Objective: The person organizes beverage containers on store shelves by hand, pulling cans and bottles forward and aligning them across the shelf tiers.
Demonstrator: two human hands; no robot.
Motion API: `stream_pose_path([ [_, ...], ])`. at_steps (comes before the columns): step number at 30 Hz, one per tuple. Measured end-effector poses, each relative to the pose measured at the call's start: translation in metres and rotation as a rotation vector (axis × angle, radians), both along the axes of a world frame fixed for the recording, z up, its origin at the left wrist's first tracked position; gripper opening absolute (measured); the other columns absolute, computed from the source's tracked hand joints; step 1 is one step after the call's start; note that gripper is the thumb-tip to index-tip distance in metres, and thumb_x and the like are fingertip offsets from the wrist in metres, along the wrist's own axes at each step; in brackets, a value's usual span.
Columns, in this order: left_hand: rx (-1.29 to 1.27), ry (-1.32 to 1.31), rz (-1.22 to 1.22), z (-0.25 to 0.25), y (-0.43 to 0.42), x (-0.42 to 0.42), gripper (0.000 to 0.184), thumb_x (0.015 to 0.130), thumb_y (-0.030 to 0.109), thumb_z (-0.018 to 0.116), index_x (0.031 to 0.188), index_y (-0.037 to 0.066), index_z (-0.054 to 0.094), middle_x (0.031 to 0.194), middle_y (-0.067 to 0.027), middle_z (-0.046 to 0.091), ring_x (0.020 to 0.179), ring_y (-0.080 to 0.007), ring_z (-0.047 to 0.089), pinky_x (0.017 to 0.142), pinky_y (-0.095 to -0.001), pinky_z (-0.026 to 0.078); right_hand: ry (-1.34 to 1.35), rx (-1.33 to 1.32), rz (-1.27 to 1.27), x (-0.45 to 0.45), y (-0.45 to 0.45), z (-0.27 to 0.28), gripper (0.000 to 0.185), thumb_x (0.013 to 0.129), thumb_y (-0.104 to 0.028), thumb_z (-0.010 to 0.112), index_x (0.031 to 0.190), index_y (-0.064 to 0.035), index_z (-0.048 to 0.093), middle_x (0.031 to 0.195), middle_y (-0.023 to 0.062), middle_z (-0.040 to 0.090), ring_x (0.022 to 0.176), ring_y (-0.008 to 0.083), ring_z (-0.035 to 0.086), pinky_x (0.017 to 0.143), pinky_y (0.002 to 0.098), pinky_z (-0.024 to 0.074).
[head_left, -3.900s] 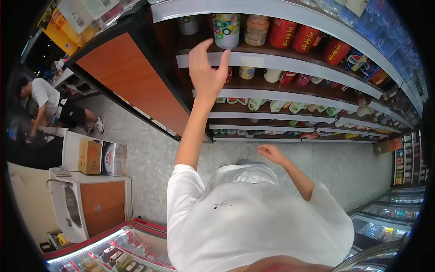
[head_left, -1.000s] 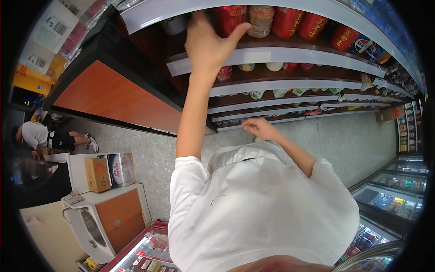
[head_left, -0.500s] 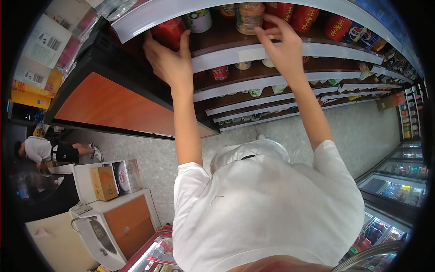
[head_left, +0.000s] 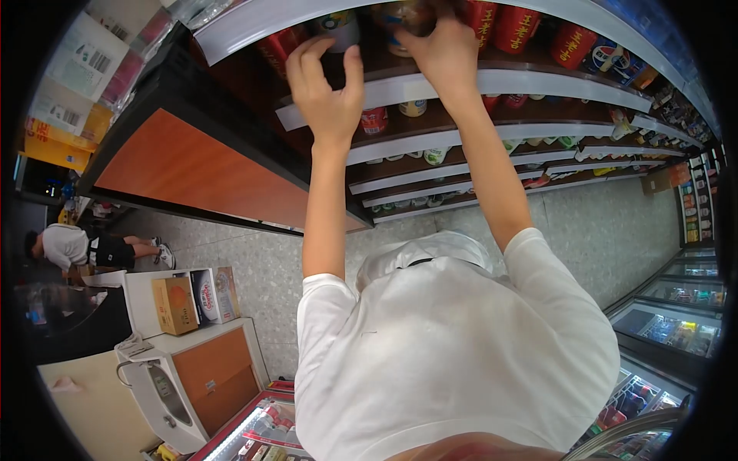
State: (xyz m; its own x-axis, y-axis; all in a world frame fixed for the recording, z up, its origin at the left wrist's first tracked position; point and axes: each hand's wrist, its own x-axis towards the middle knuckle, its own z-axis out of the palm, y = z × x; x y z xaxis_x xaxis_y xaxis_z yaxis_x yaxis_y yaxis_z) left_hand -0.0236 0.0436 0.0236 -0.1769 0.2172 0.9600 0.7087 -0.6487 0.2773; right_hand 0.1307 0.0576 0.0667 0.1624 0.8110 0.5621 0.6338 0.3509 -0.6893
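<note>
On the top shelf (head_left: 538,75), my left hand (head_left: 327,96) has its fingers spread and curved in front of a white can with a coloured label (head_left: 338,29). Its fingertips come close to a red can (head_left: 284,48) at the shelf's left end; contact is unclear. My right hand (head_left: 447,58) is closed around a squat jar (head_left: 400,17), thumb on the near side. The other fingers reach behind it and are blurred. Right of this hand stand several red cans with yellow lettering (head_left: 516,31) and a blue can (head_left: 603,58).
Lower shelves (head_left: 407,170) hold more cans and cups. A dark-framed wooden end panel (head_left: 192,173) borders the shelving on the left. Glass-fronted coolers (head_left: 669,323) stand at the right. Boxes (head_left: 175,306) sit on a counter, and a person (head_left: 100,250) stands beyond.
My left hand has come off the red can and moved right, to the white can. My right hand and the jar have shifted left along the shelf.
</note>
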Motion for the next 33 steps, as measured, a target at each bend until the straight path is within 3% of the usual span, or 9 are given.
stream_pose_path([
  [2, -0.080, 0.006, -0.076, 0.004, 0.004, 0.006, 0.034, 0.082, 0.023, 0.072, 0.103, 0.000, 0.058, 0.105, -0.0157, 0.059, 0.097, -0.0279, 0.056, 0.082, -0.0350, 0.046, -0.106, 0.173, 0.003, 0.001, 0.012, -0.017, 0.056, 0.070, -0.043, 0.075, 0.109, -0.0052, 0.062, 0.090, 0.0138, 0.066, 0.077, 0.0318, 0.066, 0.069, 0.0424, 0.0522],
  [3, -0.105, -0.038, -0.077, 0.004, 0.006, 0.009, 0.040, 0.082, 0.026, 0.072, 0.105, -0.002, 0.056, 0.107, -0.0168, 0.058, 0.098, -0.0283, 0.056, 0.083, -0.0354, 0.046, -0.055, 0.199, 0.108, -0.002, 0.011, -0.019, 0.061, 0.066, -0.046, 0.076, 0.110, -0.0054, 0.062, 0.088, 0.0146, 0.067, 0.078, 0.0337, 0.066, 0.070, 0.0452, 0.0517],
  [7, -0.199, -0.139, -0.102, 0.004, 0.010, 0.012, 0.059, 0.079, 0.029, 0.075, 0.118, -0.004, 0.046, 0.113, -0.0188, 0.052, 0.104, -0.0292, 0.053, 0.087, -0.0371, 0.044, 0.051, 0.127, 0.330, 0.004, 0.009, -0.018, 0.051, 0.074, -0.037, 0.076, 0.113, -0.0061, 0.063, 0.059, 0.0075, 0.061, 0.055, 0.0205, 0.063, 0.056, 0.0312, 0.0507],
  [10, -0.213, -0.147, -0.098, 0.005, 0.011, 0.009, 0.059, 0.077, 0.026, 0.077, 0.117, -0.004, 0.045, 0.113, -0.0181, 0.051, 0.104, -0.0294, 0.052, 0.088, -0.0369, 0.043, 0.300, 0.142, 0.301, 0.010, 0.025, -0.015, 0.040, 0.077, -0.038, 0.070, 0.098, -0.0038, 0.067, 0.081, 0.0140, 0.066, 0.077, 0.0332, 0.065, 0.072, 0.0431, 0.0514],
  [13, -0.238, -0.166, -0.085, 0.004, 0.006, 0.013, 0.059, 0.079, 0.023, 0.076, 0.119, -0.005, 0.044, 0.117, -0.0190, 0.049, 0.109, -0.0310, 0.051, 0.090, -0.0372, 0.045, -0.110, 0.508, 0.139, 0.001, 0.070, -0.033, 0.027, 0.079, -0.028, 0.067, 0.092, -0.0042, 0.066, 0.081, 0.0158, 0.064, 0.081, 0.0351, 0.062, 0.072, 0.0458, 0.0497],
  [17, -0.226, -0.126, -0.054, -0.010, 0.010, 0.008, 0.062, 0.078, 0.025, 0.077, 0.121, -0.004, 0.043, 0.119, -0.0195, 0.048, 0.109, -0.0319, 0.051, 0.089, -0.0387, 0.047, -0.232, 0.734, -0.002, -0.021, 0.102, -0.023, 0.036, 0.075, -0.033, 0.069, 0.097, -0.0044, 0.065, 0.083, 0.0171, 0.065, 0.080, 0.0346, 0.063, 0.074, 0.0445, 0.0503],
  [20, -0.268, -0.127, -0.102, -0.014, 0.009, 0.003, 0.064, 0.077, 0.024, 0.079, 0.121, -0.006, 0.042, 0.123, -0.0212, 0.043, 0.113, -0.0296, 0.050, 0.096, -0.0404, 0.045, -0.157, 0.549, 0.003, -0.021, 0.081, 0.016, 0.033, 0.085, -0.025, 0.059, 0.102, 0.0034, 0.060, 0.102, 0.0252, 0.060, 0.096, 0.0393, 0.059, 0.083, 0.0446, 0.0473],
  [26, -0.241, -0.074, -0.042, -0.011, 0.007, 0.005, 0.062, 0.078, 0.024, 0.078, 0.119, -0.006, 0.044, 0.119, -0.0216, 0.046, 0.109, -0.0291, 0.053, 0.092, -0.0387, 0.048, -0.082, 0.570, -0.014, -0.026, 0.090, 0.014, 0.030, 0.088, -0.024, 0.052, 0.101, 0.0017, 0.061, 0.102, 0.0239, 0.061, 0.102, 0.0396, 0.055, 0.089, 0.0454, 0.0428],
  [33, -0.357, -0.077, -0.103, 0.002, -0.009, -0.002, 0.049, 0.079, 0.018, 0.074, 0.114, -0.006, 0.050, 0.110, -0.0222, 0.056, 0.099, -0.0305, 0.061, 0.086, -0.0375, 0.052, -0.173, 0.469, 0.063, 0.014, 0.029, 0.012, 0.045, 0.077, -0.028, 0.068, 0.108, 0.0029, 0.060, 0.102, 0.0269, 0.061, 0.096, 0.0418, 0.058, 0.083, 0.0451, 0.0474],
])
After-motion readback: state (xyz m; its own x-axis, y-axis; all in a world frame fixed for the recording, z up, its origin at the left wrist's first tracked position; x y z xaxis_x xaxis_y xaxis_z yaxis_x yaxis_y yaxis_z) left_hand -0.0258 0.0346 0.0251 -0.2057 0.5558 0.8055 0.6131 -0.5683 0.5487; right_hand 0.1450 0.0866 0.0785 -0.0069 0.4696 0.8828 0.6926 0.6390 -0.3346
